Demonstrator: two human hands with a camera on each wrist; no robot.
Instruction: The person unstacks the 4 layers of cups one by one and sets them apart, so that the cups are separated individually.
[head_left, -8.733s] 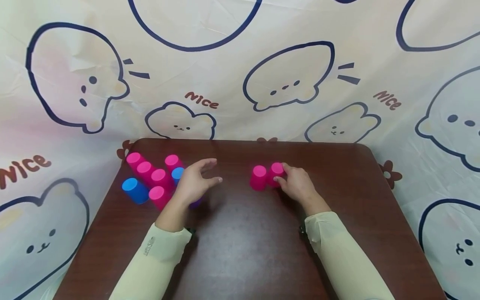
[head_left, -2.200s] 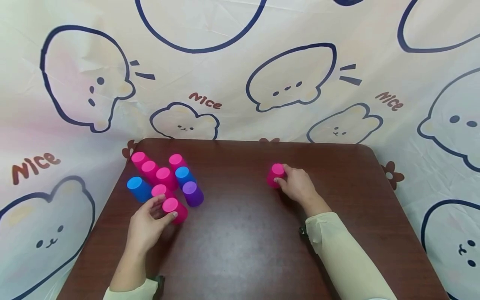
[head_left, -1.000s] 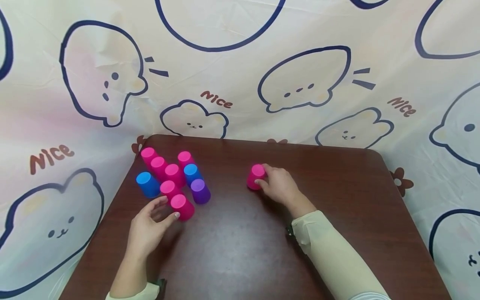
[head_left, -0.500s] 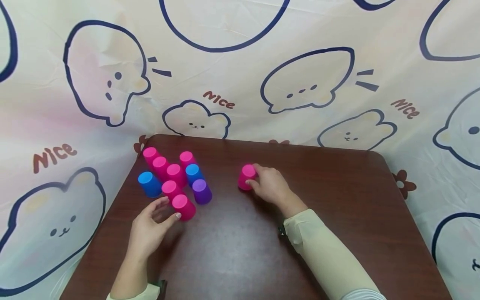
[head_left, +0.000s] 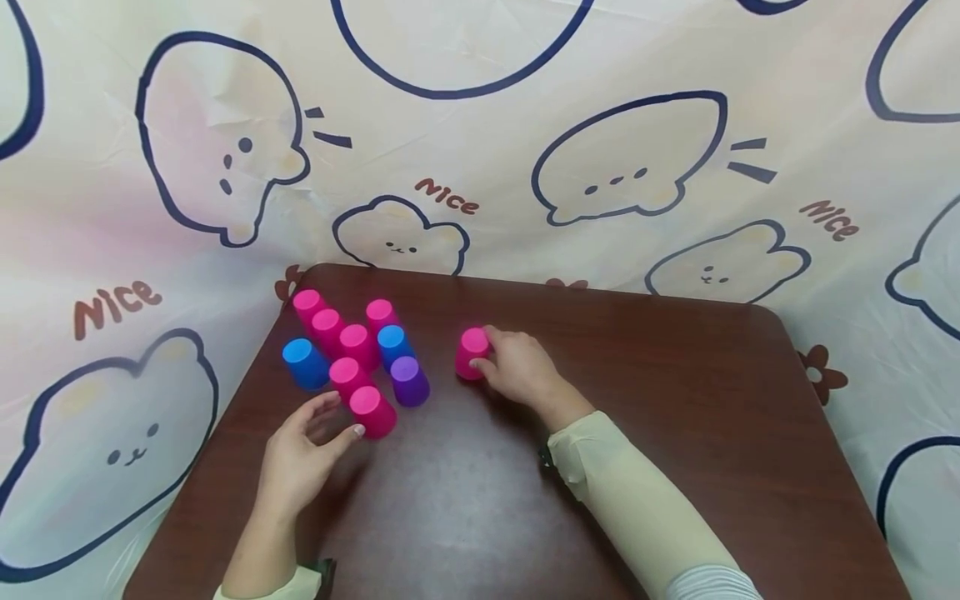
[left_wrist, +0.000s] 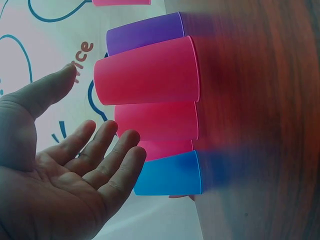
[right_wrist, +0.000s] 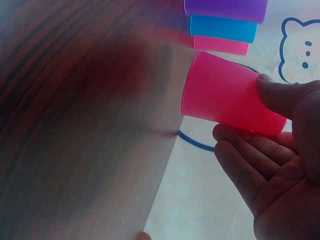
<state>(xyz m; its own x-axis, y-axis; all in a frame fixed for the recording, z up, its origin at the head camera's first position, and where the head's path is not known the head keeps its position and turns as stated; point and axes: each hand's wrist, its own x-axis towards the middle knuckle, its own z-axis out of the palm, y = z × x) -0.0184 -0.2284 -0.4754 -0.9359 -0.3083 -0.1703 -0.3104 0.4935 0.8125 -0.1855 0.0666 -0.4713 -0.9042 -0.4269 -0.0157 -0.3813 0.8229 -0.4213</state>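
My right hand [head_left: 521, 371] grips a pink cup [head_left: 471, 354], thumb on one side and fingers on the other; the right wrist view shows that cup [right_wrist: 225, 95] upside down. My left hand [head_left: 296, 462] has its thumb and fingers spread beside the nearest pink cup [head_left: 375, 414] of a group at the left. In the left wrist view a gap shows between my left hand [left_wrist: 75, 175] and that front pink cup [left_wrist: 147, 72]. The group stands upside down: several pink cups, a purple cup [head_left: 410, 383], a blue cup [head_left: 393, 346] and another blue cup [head_left: 305, 364] on its left edge.
A dark brown wooden table [head_left: 637, 400] carries the cups. Its far edge meets a pale cloth backdrop [head_left: 495, 150] printed with cartoon outlines. The held cup is a short way right of the purple and blue cups.
My right hand has moved left with its pink cup, toward the group. Another pink cup, earlier beside it, now stands at the group's front by my left hand. The head view has shifted slightly.
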